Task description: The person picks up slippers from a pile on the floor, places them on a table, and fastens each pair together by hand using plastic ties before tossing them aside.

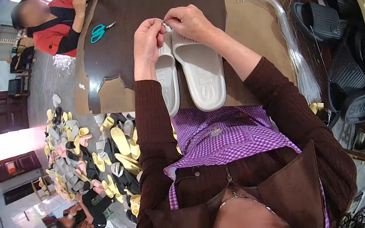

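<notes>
A pair of pale grey slide slippers lies side by side at the table's front edge, toes away from me. My left hand (148, 41) is above the far end of the left slipper (168, 83), thumb and fingers pinched together. My right hand (190, 24) meets it there, also in a pinch, its wrist over the far end of the right slipper (205, 80). A small whitish bit (168, 28) shows between the fingertips; it is too small to name. The fingers partly hide the slippers' far ends.
Teal-handled scissors (98, 33) lie left on the dark tabletop. A bundle of clear plastic strands (290, 46) runs along the right, beside piled black slippers (324, 19). Across the table sits a person in red (56, 24). Many loose slippers (68, 154) cover the floor at left.
</notes>
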The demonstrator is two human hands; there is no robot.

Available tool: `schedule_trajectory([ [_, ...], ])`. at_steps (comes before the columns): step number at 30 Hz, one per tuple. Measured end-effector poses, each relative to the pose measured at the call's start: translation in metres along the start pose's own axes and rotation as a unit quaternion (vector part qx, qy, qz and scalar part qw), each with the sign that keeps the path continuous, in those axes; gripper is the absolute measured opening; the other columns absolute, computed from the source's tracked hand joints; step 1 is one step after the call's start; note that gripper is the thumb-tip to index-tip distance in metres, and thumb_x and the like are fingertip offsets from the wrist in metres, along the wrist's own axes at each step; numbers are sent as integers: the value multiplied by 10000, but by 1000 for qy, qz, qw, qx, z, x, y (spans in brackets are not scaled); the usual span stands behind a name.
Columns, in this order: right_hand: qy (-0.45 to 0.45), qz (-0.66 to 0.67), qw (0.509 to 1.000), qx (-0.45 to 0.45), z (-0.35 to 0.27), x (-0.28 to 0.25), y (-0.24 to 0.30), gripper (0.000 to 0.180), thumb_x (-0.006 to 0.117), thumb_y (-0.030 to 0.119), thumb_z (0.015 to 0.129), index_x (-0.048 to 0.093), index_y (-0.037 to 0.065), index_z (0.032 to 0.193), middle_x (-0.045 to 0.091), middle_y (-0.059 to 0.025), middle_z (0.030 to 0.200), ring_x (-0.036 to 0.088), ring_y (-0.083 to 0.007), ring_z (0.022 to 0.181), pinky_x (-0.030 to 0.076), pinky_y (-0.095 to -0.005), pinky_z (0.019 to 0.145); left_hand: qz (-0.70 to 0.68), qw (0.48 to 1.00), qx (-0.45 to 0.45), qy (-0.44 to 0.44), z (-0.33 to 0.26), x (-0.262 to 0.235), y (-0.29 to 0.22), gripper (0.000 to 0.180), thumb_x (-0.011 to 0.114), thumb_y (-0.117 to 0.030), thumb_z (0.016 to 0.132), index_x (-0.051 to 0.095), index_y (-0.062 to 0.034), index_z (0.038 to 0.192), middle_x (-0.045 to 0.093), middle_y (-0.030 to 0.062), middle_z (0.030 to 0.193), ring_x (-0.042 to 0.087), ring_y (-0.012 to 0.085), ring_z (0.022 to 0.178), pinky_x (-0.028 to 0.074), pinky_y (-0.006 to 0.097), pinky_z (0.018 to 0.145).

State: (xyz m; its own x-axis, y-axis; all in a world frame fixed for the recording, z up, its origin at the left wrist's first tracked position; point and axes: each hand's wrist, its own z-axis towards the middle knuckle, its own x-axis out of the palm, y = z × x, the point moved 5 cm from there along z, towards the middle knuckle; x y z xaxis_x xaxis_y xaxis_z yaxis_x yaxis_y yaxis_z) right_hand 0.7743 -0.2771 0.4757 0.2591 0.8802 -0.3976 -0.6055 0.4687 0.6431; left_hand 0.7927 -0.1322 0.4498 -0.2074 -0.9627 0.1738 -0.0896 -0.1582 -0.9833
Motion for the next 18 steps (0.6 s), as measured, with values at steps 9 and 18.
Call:
schedule_trajectory([
  [9, -5, 4, 1000, -4, 1, -1, 2, 98, 604, 100, 760, 667, 33, 794, 642, -142, 708, 639, -283, 643, 512, -340, 599, 11, 1000, 3, -6, 0, 2, -2, 64, 551, -112, 887, 581, -56, 879, 566, -3, 665, 424, 32, 476, 302, 173, 416],
  [18, -5, 1, 1000, 3, -1, -1, 1, 91, 614, 97, 766, 664, 28, 798, 638, -150, 700, 635, -283, 629, 507, -335, 588, 37, 999, 14, -19, -4, 5, -3, 68, 557, -91, 872, 590, -32, 872, 557, -16, 669, 414, 20, 505, 308, 176, 436],
])
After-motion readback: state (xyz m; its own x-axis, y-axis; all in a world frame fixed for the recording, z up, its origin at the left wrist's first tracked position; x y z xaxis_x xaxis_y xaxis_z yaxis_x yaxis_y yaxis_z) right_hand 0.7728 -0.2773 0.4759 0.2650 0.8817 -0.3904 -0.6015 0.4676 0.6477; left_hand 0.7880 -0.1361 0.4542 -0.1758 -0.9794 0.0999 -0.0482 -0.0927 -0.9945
